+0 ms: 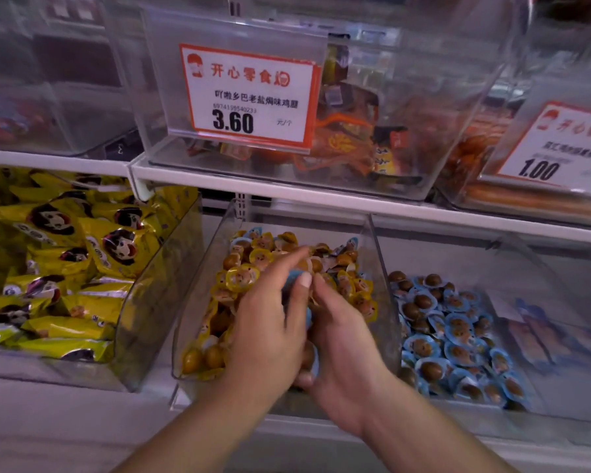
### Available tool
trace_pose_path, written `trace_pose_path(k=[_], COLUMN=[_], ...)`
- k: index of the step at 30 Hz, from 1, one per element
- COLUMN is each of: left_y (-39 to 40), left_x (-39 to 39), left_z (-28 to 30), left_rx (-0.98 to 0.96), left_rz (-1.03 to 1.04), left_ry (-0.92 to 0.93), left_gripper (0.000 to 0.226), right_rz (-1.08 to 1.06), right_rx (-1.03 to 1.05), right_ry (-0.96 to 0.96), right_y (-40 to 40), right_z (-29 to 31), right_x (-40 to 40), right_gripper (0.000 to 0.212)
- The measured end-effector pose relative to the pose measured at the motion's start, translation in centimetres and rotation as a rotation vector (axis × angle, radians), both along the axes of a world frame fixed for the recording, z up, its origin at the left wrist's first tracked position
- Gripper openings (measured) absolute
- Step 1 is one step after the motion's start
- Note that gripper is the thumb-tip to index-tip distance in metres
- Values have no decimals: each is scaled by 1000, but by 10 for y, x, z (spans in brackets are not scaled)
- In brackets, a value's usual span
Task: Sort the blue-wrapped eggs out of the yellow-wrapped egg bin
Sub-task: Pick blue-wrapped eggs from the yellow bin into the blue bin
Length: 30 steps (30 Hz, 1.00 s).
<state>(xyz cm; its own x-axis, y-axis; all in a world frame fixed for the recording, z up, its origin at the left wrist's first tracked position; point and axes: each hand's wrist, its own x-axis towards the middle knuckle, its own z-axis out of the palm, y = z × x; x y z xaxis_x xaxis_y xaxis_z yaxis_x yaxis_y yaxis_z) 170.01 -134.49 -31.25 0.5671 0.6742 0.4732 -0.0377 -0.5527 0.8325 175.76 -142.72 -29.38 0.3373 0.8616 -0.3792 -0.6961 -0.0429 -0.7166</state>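
Observation:
The clear middle bin (191, 315) holds several yellow-wrapped eggs (241, 278). A few blue-wrapped eggs (352, 242) show at its back edge. Both my hands are down in this bin, pressed together. My left hand (270, 322) pinches a blue-wrapped egg (290, 278) under its thumb. My right hand (345, 339) is curled against it, and a blue wrapper edge (316, 361) shows between its palm and thumb. Several blue-wrapped eggs (452, 339) fill the bin to the right.
A clear bin of yellow snack packs (65, 268) stands to the left. The white shelf edge (287, 191) runs just above the bins, carrying clear bins and price tags (249, 97). A clear divider wall (381, 268) separates the two egg bins.

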Motion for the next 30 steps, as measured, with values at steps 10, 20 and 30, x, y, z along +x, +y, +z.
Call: trace_pose_path(k=[10,20,30], left_y=[-10,45,50], left_x=[6,-10,-7], left_z=[0,-17,-18], left_rx=[208,483,574], left_rz=[-324,-379,-513], left_ry=[91,602,1072], left_gripper=[59,30,74], right_rz=[-347,-511,-495], right_rx=[74,-228,-290], right_ry=[-301,-578,-1121], right_y=[-23,-86,-78], right_z=[12,0,-4], right_x=[42,147,134], right_gripper=[32,23,19])
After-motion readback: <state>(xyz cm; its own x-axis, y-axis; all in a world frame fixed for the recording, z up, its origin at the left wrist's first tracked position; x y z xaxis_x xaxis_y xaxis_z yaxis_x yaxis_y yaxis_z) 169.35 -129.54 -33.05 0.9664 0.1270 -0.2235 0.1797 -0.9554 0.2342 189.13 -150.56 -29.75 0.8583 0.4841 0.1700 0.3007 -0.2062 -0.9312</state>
